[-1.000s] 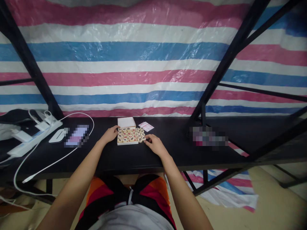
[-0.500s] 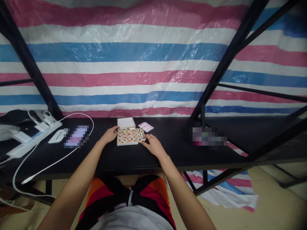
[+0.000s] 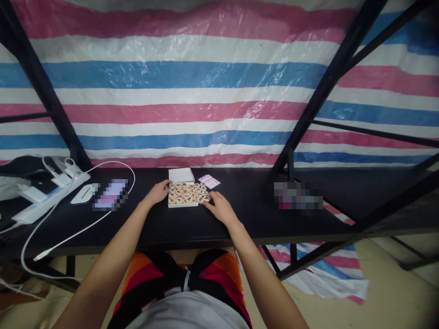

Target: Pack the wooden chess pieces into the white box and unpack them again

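Note:
A shallow white box (image 3: 183,205) stands on the black table, filled with rows of round Chinese chess pieces (image 3: 183,192) bearing red and black characters. Its white lid (image 3: 181,175) lies open behind it. My left hand (image 3: 159,192) is at the box's back left corner, its fingertips closed on the edge there. More chess pieces (image 3: 200,189) lie in a cluster against the box's right side. Beside that cluster my right hand (image 3: 220,208) has thumb and forefinger round a chess piece (image 3: 206,198) at the near end.
A pink and white card (image 3: 209,181) lies behind the loose pieces. On the left are a blurred phone (image 3: 110,195), a white flat device (image 3: 82,194), a power strip (image 3: 51,194) and a white cable (image 3: 73,236). A blurred object (image 3: 297,196) sits near the right black frame post (image 3: 310,107).
The view has shifted very slightly. My left hand stays at the box corner, and my right hand stays by the loose chess pieces with its fingers moved only a little.

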Tool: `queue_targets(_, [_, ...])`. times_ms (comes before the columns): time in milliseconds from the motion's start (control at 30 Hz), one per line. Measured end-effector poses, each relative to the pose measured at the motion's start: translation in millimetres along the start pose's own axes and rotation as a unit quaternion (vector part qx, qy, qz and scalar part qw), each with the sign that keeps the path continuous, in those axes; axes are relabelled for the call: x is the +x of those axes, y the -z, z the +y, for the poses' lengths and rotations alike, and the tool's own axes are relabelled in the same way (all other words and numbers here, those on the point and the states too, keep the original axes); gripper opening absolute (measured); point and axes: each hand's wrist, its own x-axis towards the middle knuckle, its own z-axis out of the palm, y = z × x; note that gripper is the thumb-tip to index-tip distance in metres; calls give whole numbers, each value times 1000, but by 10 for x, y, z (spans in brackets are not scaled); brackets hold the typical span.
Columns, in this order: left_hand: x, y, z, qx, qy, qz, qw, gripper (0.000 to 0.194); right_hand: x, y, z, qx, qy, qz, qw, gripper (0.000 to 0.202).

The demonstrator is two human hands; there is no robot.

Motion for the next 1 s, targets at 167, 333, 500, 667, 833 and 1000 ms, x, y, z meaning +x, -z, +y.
queue_targets(167, [-16, 11, 24, 7, 2, 1, 1000, 41, -3, -1, 11, 26, -19, 4, 999, 26])
queue_targets(333, [-24, 12, 32, -4, 0, 1, 1000, 41, -18, 47, -139, 34, 18, 60, 997, 24])
queue_targets(500, [-28, 6, 19, -11, -7, 7, 1000, 40, -36, -36, -567, 3, 177, 23, 984, 22])
queue_targets(667, [-39, 10, 31, -10, -8, 11, 1000, 39, 20, -205, -882, -48, 236, -19, 970, 24])
queue_targets(833, [-34, 15, 37, -17, -3, 3, 1000, 39, 158, -210, -900, -70, 228, -36, 970, 22])
queue_targets(1000, [-27, 10, 34, -7, -3, 10, 1000, 39, 375, -162, -858, -58, 223, -93, 969, 13])
